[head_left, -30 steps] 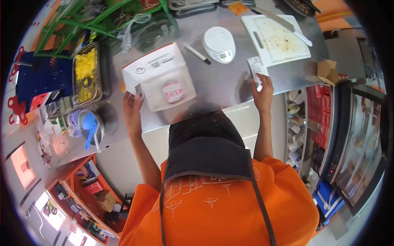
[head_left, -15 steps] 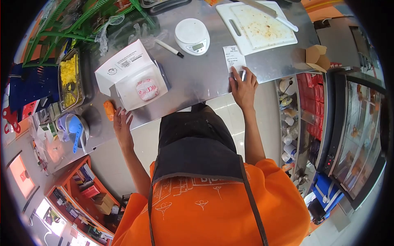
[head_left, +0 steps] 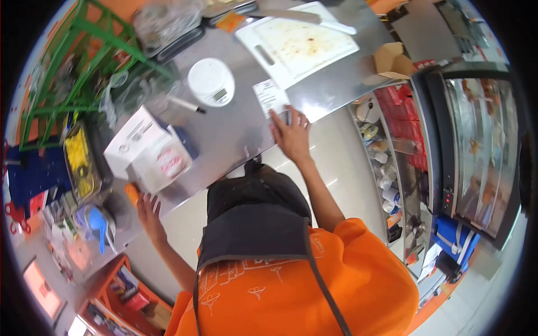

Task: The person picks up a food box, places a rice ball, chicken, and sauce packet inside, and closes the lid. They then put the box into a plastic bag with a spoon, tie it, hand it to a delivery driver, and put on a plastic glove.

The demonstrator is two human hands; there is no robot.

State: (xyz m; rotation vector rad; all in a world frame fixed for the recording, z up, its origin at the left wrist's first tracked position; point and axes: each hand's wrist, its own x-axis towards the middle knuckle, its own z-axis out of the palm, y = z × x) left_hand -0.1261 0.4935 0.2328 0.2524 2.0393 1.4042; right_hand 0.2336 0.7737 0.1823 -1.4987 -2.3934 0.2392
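My right hand rests at the near end of a printed paper receipt, fingers extended and fingertips touching it. The receipt lies flat on the steel table beside the cutting board. At the table's near edge on the left, my left hand has its fingers apart and holds nothing. Just beyond it is a small orange item whose kind I cannot make out. An open white carton stands nearby, holding a round bundle in red-printed white paper.
Behind are a white kitchen scale, a marker and a white cutting board with a knife. Left stand a green rack, a tray of yellow food and a blue spoon. A glass display cabinet is right.
The whole view has shifted and turned, so the table's things appear further left and tilted. Both hands keep about the same places, the right at the receipt, the left by the orange item.
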